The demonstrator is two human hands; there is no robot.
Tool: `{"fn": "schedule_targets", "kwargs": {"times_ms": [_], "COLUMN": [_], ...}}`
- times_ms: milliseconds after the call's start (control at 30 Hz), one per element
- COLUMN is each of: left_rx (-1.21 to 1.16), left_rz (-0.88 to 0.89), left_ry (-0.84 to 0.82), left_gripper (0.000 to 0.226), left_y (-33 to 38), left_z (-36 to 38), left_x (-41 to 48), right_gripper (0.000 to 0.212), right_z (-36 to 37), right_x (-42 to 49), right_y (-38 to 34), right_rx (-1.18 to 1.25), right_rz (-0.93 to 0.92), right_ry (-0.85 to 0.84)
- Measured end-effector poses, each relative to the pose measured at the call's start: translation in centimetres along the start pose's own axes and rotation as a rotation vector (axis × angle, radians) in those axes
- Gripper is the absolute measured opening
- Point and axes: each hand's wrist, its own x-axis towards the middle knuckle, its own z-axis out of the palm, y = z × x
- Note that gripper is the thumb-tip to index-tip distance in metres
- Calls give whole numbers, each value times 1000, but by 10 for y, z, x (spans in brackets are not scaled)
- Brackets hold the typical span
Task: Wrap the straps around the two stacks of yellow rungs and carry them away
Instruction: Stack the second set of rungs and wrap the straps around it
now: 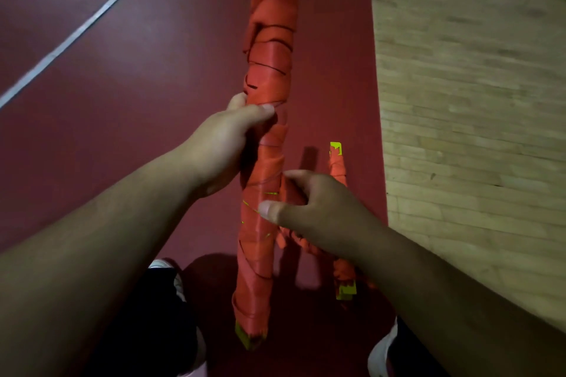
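Observation:
A long stack of yellow rungs wound in orange strap [269, 70] is held up above the floor, yellow ends showing at top and bottom. My left hand [226, 144] grips its middle from the left, fingers curled round it. My right hand [309, 208] is lower on the right side, thumb pressed on the wrapping and fingers curled behind. A second, smaller strap-wrapped stack of yellow rungs [338, 168] lies on the floor behind my right hand, partly hidden by my wrist; its near yellow end [346, 291] shows below.
The floor is dark red [122, 101] with white lines at the upper left. A light wooden floor area [474, 101] starts to the right. My shoes [382, 349] and dark trouser legs are at the bottom of the view.

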Motion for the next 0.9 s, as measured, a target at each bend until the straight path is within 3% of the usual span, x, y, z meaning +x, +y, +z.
{"fn": "schedule_targets", "kwargs": {"times_ms": [67, 267, 400, 533, 633, 800, 900], "left_rx": [14, 59, 46, -247, -293, -22, 78], "left_rz": [1, 93, 31, -93, -69, 47, 81], "left_ry": [-52, -16, -50, -192, -146, 125, 83], "left_gripper": [32, 52, 45, 37, 30, 21, 24], "left_y": [-2, -7, -13, -14, -16, -27, -30], "left_z": [2, 9, 6, -2, 2, 12, 18], "left_x": [-2, -1, 2, 2, 3, 6, 1], "right_gripper": [51, 41, 33, 13, 21, 27, 43], "right_z": [4, 14, 8, -2, -4, 3, 7], "right_x": [-1, 3, 2, -1, 3, 0, -1], "right_y": [4, 11, 11, 8, 11, 17, 18], "right_rx": [-69, 56, 83, 104, 100, -194, -402], "right_rz": [28, 24, -12, -44, 0, 52, 85], "right_ry": [101, 266, 182, 12, 7, -23, 12]}}
